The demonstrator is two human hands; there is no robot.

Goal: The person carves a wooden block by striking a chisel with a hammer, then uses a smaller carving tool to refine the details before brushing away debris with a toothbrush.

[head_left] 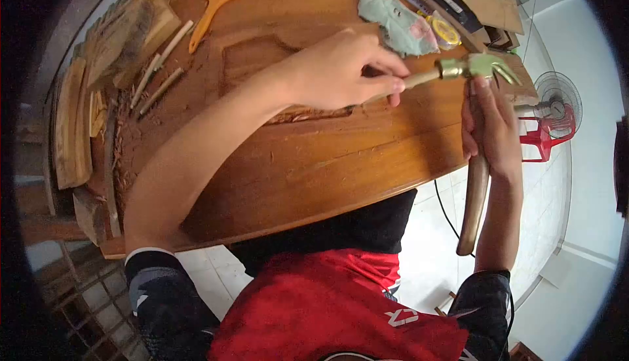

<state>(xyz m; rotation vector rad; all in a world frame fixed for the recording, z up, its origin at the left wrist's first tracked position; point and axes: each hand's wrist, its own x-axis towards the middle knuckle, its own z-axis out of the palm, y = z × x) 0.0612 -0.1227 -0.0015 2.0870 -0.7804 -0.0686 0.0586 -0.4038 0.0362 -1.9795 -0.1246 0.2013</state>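
Observation:
My left hand [350, 69] reaches across the wooden board and pinches a chisel [421, 79] by its handle, with the blade end hidden behind the fingers. At the board's right edge, my right hand [493, 125] is wrapped round a hammer [476, 184], whose wooden handle points down toward my body. The brass-coloured hammer head lies against the end of the chisel. Beneath my left forearm, a carved recess [308, 116] shows in the brown board [314, 164], partly covered by the arm.
A brush [211, 17] and thin wooden sticks [160, 91] lie at the upper left, beside wood pieces [73, 125]. A cloth [398, 23], yellow tape [445, 31] and a black box [453, 8] lie at the back right. A fan [557, 102] stands beyond.

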